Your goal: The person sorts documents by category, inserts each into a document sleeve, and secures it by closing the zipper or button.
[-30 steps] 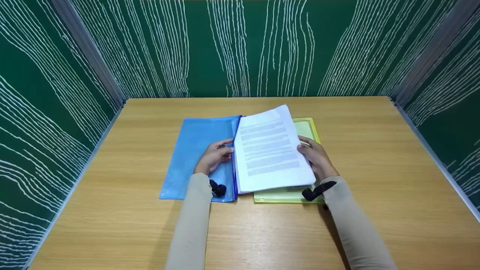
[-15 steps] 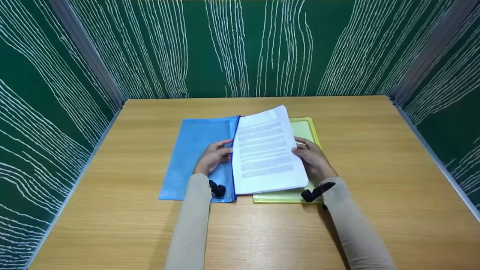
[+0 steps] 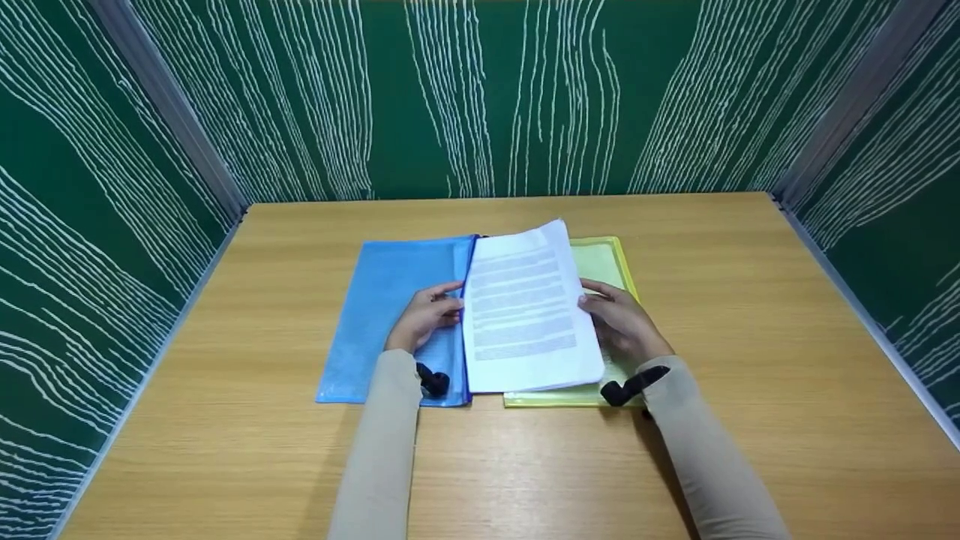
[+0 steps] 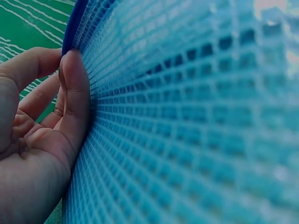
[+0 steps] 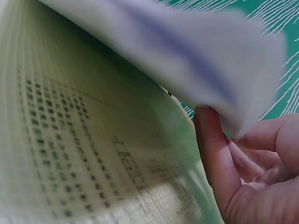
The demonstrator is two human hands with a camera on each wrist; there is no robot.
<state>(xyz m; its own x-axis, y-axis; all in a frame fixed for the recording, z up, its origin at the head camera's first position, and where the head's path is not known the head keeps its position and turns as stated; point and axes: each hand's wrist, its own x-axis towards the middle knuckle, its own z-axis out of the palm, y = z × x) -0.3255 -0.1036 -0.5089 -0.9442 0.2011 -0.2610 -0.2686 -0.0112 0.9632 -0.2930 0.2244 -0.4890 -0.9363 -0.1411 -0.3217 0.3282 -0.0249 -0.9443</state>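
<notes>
My left hand [image 3: 427,315] pinches the zip edge of a blue mesh zip folder [image 3: 397,277]; the left wrist view shows thumb and fingers on that dark blue edge of the folder [image 4: 187,126]. In my right hand [image 3: 624,319], the right side of a stack of printed paper sheets [image 3: 521,307] is held between thumb and fingers. The left side of the sheets lies at the folder's opening, partly hidden by its edge. Below the sheets is a yellow mesh zip folder [image 3: 600,262] with printed paper inside, seen close in the right wrist view under the lifted sheets [image 5: 187,60].
Everything lies on a wooden table [image 3: 480,465]. Green panels [image 3: 495,97] with white wavy lines stand at the back and both sides, joined by grey corner posts [image 3: 169,105]. Black wrist cameras [image 3: 626,388] sit at the sleeves.
The paper stack has slid left toward the blue folder's opening, and my right hand has moved slightly left with it. My left hand keeps its grip on the folder edge.
</notes>
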